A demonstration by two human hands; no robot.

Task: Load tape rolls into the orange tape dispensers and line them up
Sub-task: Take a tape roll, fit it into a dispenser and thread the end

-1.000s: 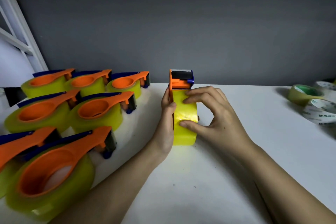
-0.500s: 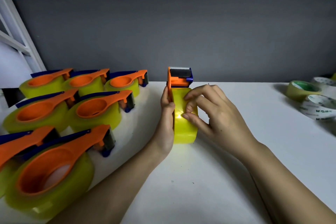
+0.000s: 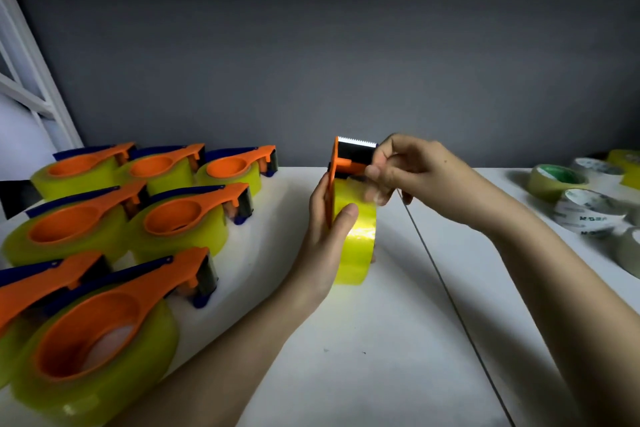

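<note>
The orange plastic tape dispenser [image 3: 341, 163] with its yellow transparent tape roll [image 3: 356, 236] is standing upright on edge near the middle of the white bench [image 3: 381, 340], serrated cutter at the top. Your left hand [image 3: 323, 232] is wrapping around the roll from the left side, thumb pressing on the yellow face. Your right hand [image 3: 412, 170] is pinching at the tape just below the cutter, fingers curling together; whether a tape end is between them is too blurred to tell. To your left, seven loaded orange dispensers [image 3: 180, 218] are lying flat in rows. At the right edge of the bench, several loose tape rolls [image 3: 585, 211] are sitting well apart from your hands.
</note>
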